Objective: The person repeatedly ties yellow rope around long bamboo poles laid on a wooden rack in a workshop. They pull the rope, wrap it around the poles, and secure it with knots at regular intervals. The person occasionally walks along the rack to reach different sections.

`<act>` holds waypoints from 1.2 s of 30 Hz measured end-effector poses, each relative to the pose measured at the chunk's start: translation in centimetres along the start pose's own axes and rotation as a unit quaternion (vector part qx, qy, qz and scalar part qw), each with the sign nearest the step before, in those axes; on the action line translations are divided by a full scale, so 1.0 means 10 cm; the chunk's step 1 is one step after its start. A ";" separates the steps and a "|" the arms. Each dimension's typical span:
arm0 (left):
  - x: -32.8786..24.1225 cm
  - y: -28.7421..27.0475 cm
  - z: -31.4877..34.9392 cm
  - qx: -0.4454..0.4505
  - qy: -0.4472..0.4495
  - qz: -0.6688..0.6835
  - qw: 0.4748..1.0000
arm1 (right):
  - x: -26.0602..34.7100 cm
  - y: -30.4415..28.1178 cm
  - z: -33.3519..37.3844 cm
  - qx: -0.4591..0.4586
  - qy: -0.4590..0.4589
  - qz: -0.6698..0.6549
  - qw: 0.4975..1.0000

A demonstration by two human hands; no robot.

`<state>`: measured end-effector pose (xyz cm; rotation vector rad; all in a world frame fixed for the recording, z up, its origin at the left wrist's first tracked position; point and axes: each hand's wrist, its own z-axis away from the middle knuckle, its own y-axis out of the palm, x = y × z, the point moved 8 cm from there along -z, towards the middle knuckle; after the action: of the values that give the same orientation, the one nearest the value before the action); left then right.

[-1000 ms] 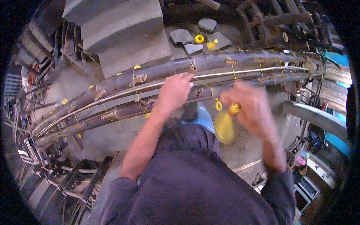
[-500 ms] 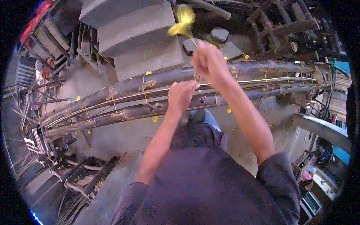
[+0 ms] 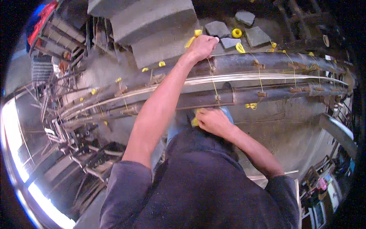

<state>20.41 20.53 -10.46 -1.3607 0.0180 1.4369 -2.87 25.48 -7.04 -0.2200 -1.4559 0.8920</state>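
Observation:
Two long dark bamboo poles, a far one (image 3: 232, 61) and a near one (image 3: 248, 94), run side by side across the view. Pale thin strips (image 3: 263, 77) lie lengthwise between them, crossed by thin yellow cords tied at intervals. Beyond the far pole, my left hand (image 3: 202, 48) is closed, with a bundle of yellow cord (image 3: 193, 39) showing beside its fingers. On the near side, close to my body, my right hand (image 3: 215, 122) is closed on another yellow cord bundle (image 3: 195, 120). Between both hands a taut cord (image 3: 214, 82) spans the poles.
Grey concrete steps (image 3: 156, 26) rise behind the poles at the left. Flat stones (image 3: 259, 37) and a yellow cord roll (image 3: 236, 33) lie past the far pole. Wooden racks (image 3: 93, 160) stand at lower left, and a dark wooden frame (image 3: 301, 19) at upper right.
My left hand has gone from the strips to beyond the far pole. My right hand has come down from above the far pole to the near side. The view has shifted somewhat.

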 end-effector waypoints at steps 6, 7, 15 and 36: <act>0.76 -1.65 0.81 -0.172 0.077 -0.044 0.981 | 0.46 -0.57 -0.35 -0.215 0.073 0.024 0.974; 0.94 -1.84 1.00 -0.194 0.075 0.022 0.978 | 0.57 -0.64 -0.58 -0.244 0.082 0.054 0.965; 1.56 -2.14 2.36 -0.224 0.064 0.258 0.938 | 0.40 -0.50 -0.34 -0.398 0.335 -0.044 0.853; 1.03 -1.74 2.72 -0.198 0.144 0.108 0.964 | 0.39 1.44 -0.39 -0.309 0.471 -0.505 0.654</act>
<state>16.12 51.65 2.33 -1.9410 0.0727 1.4593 -5.45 39.17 -13.76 -0.2602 -0.5858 -0.6543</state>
